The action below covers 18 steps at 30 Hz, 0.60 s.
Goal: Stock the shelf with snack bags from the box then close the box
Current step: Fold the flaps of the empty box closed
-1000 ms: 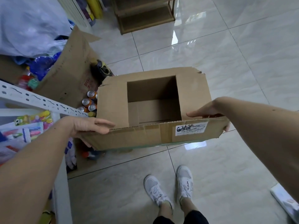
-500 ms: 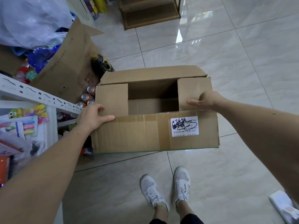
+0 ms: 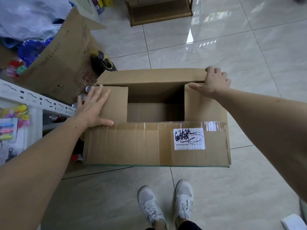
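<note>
A brown cardboard box [image 3: 141,143] stands on the tiled floor in front of my feet. Its near long flap with a white label [image 3: 189,138] lies folded down flat. Both short side flaps are folded in, and a bare, empty bottom shows through the gap between them. My left hand [image 3: 93,107] presses flat with straight fingers on the left side flap. My right hand [image 3: 213,83] grips the right end of the far long flap [image 3: 149,77], fingers curled over its edge. No snack bags are visible in the box.
A white metal shelf [image 3: 25,97] with colourful packaged items stands at the left. Behind it are a larger open cardboard box [image 3: 63,63], drink cans [image 3: 83,97], plastic bags and a dark tape dispenser [image 3: 103,61]. A wooden rack [image 3: 159,10] stands at the top.
The near long flap has come down flat. My left hand moved onto the left side flap. My right hand left the right side flap and took hold of the far flap.
</note>
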{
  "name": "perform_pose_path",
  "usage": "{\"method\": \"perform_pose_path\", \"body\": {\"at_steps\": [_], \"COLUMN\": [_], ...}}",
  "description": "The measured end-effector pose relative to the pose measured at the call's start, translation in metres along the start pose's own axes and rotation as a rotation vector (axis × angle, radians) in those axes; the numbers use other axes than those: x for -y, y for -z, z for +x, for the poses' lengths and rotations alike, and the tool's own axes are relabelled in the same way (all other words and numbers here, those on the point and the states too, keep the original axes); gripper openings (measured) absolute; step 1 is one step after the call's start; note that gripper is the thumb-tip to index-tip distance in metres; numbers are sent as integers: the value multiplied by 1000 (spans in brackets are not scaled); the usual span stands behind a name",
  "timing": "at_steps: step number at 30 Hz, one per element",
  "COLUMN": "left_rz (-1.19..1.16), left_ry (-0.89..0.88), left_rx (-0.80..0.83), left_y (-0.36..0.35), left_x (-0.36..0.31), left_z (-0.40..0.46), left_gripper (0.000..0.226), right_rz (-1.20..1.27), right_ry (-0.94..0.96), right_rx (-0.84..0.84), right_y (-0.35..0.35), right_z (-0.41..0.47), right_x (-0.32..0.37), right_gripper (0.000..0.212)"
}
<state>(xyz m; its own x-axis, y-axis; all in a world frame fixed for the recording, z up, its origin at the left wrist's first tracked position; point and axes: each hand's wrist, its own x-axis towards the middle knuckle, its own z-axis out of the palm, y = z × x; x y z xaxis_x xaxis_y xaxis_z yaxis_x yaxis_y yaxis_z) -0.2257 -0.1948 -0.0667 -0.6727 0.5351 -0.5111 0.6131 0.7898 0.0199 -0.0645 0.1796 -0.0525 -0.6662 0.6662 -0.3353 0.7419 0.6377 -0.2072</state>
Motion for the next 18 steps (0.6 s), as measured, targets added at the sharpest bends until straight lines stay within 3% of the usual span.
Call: {"method": "perform_pose_path", "body": {"at_steps": [6,18], "left_rz": [26,-4], "left_ry": [-48,38], "left_rx": [41,10], "left_y": [-1,5], "left_x": [4,-20], "left_z": [10,-6], "left_gripper": [131,130], "right_rz": [92,389], "right_ry": [-229,-354], "right_rx": [136,86], "right_y": [-12,4], "right_z": [34,43], "right_x": [1,-5], "right_gripper": [101,89]}}
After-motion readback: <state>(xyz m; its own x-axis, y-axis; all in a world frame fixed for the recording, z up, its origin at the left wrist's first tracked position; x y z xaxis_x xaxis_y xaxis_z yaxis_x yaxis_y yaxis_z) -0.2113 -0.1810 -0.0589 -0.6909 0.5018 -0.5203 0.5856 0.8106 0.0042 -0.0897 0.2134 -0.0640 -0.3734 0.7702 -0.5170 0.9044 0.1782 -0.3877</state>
